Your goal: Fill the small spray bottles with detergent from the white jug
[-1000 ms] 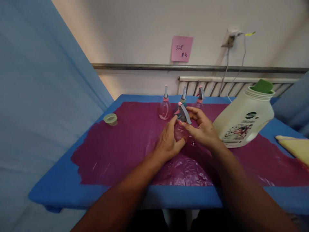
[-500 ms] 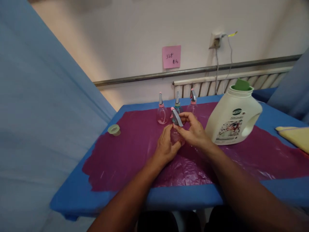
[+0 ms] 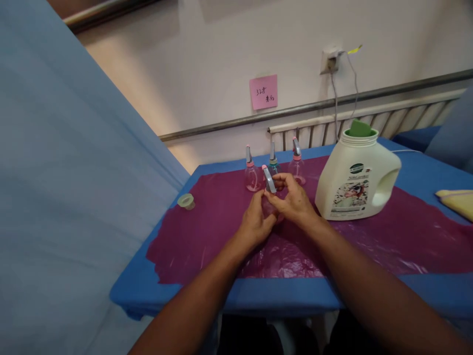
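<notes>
Holding one spray bottle (image 3: 269,182): my left hand (image 3: 254,220) round its body, right hand (image 3: 296,201) gripping its neck; jug (image 3: 354,180), three o'clock.

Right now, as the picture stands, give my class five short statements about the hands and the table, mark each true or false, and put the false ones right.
1. The left hand and the right hand are both on one spray bottle. True.
2. The large jug stands to the left of both hands. False: the jug stands to their right.
3. Three other spray bottles stand beyond the hands. True.
4. The pink note lies on the table. False: it is on the wall.
5. The small pale green cup is apart from both hands. True.
</notes>
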The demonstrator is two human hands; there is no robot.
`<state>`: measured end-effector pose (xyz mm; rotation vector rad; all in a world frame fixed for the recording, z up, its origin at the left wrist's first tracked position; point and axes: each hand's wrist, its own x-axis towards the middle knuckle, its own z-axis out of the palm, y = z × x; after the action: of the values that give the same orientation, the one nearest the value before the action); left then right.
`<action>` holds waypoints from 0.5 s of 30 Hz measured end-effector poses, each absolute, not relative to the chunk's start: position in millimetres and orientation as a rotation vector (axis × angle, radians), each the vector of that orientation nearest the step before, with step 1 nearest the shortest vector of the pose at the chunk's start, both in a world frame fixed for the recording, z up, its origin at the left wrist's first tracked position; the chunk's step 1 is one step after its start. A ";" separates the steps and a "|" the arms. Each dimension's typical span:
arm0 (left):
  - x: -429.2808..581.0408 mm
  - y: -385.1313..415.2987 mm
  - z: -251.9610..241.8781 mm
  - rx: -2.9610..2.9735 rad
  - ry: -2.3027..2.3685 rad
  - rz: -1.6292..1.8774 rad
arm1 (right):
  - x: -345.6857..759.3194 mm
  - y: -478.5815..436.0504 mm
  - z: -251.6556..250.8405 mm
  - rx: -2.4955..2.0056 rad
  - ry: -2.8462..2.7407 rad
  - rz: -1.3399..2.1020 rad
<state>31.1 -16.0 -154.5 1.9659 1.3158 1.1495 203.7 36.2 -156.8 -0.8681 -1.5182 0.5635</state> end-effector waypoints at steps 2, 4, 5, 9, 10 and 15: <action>33.2 -18.7 -156.2 1.975 1.320 1.141 | 203.3 37.2 -160.2 -0.873 -1.524 0.544; 36.5 -21.2 -156.4 1.991 1.356 1.143 | 203.2 37.5 -162.6 -0.874 -1.534 0.534; 38.7 -22.3 -156.1 2.001 1.396 1.154 | 203.1 37.2 -163.4 -0.869 -1.538 0.528; 48.6 -24.4 -155.1 2.032 1.559 1.185 | 202.7 34.7 -165.9 -0.830 -1.550 0.455; 50.7 -24.4 -155.3 2.031 1.569 1.194 | 202.8 33.9 -166.6 -0.815 -1.562 0.424; 46.7 -21.7 -154.9 1.909 1.645 1.227 | 206.2 29.6 -168.3 -0.723 -1.676 0.212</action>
<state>46.7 -21.7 -154.9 1.9087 1.6452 1.2272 206.2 29.6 -168.3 -0.7232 -1.6760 0.2117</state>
